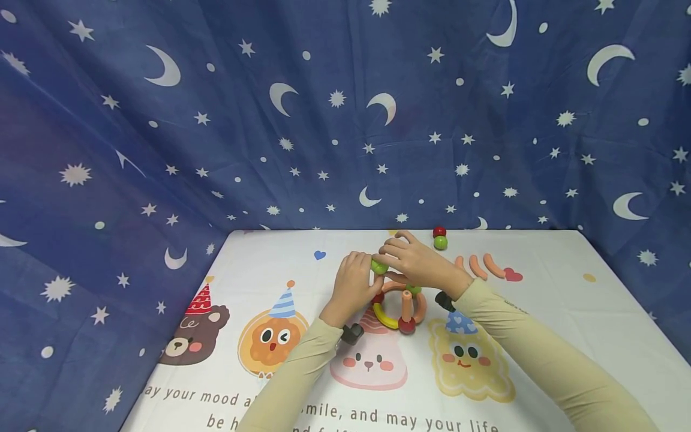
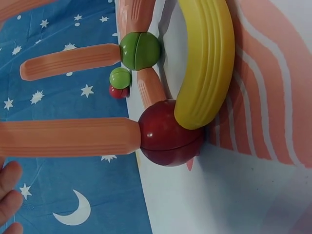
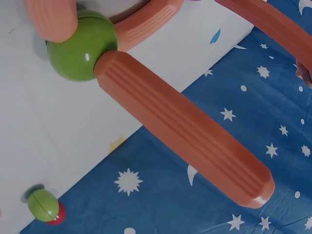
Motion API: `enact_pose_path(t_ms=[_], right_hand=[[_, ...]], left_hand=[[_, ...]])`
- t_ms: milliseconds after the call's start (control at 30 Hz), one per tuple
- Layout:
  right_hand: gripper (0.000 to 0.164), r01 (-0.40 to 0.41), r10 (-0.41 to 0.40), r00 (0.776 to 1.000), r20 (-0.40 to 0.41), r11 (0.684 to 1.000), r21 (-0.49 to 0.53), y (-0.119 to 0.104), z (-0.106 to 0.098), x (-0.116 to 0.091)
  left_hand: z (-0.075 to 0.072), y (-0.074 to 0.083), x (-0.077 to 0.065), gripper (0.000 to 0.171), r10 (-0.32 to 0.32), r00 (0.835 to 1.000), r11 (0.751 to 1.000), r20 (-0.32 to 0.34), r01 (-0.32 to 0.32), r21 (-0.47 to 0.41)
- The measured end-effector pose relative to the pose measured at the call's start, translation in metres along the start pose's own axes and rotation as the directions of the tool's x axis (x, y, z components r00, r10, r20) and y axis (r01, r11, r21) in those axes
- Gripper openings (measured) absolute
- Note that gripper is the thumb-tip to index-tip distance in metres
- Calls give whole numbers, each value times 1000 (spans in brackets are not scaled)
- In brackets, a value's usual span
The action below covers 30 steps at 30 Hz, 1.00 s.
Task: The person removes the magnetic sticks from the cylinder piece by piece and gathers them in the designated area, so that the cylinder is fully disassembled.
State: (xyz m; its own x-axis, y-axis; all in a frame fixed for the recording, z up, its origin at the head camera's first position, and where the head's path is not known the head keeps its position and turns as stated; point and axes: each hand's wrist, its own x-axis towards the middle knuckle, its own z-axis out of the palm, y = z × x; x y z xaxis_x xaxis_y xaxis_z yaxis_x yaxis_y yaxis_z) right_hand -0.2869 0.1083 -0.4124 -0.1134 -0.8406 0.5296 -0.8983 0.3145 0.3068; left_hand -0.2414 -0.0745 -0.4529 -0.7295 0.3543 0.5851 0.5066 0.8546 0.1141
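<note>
A ring of yellow (image 1: 385, 316) and orange curved pieces joined by red (image 1: 406, 326) and green balls lies on the table. Straight orange rods (image 2: 68, 138) stand up from its balls, one of them (image 3: 185, 129) in the foreground of the right wrist view. Above the ring's far left side, my left hand (image 1: 351, 285) pinches a green ball (image 1: 379, 267) between fingers and thumb. From the other side, my right hand (image 1: 418, 261) grips the same ball with its fingertips. The hands partly hide the rod below that ball.
At the table's back edge sit a loose red ball (image 1: 439, 231) and a green ball (image 1: 440, 243). Several curved orange pieces (image 1: 477, 267) lie right of the ring, partly behind my right forearm. A blue star-patterned curtain (image 1: 324, 120) hangs behind the table.
</note>
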Motion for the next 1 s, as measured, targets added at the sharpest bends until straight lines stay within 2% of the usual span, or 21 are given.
enact_pose_path(t_ms=[500, 800, 1000], right_hand=[[44, -35, 35, 998, -55, 999, -14, -3, 4, -3], [50, -73, 74, 997, -33, 996, 46, -4, 4, -3], [46, -104, 103, 995, 17, 989, 108, -3, 0, -1]], left_hand=[[6, -1, -2, 19, -2, 999, 999, -41, 0, -37], [7, -1, -3, 21, -20, 1000, 999, -23, 19, -40], [7, -2, -4, 23, -31, 1000, 999, -7, 30, -44]])
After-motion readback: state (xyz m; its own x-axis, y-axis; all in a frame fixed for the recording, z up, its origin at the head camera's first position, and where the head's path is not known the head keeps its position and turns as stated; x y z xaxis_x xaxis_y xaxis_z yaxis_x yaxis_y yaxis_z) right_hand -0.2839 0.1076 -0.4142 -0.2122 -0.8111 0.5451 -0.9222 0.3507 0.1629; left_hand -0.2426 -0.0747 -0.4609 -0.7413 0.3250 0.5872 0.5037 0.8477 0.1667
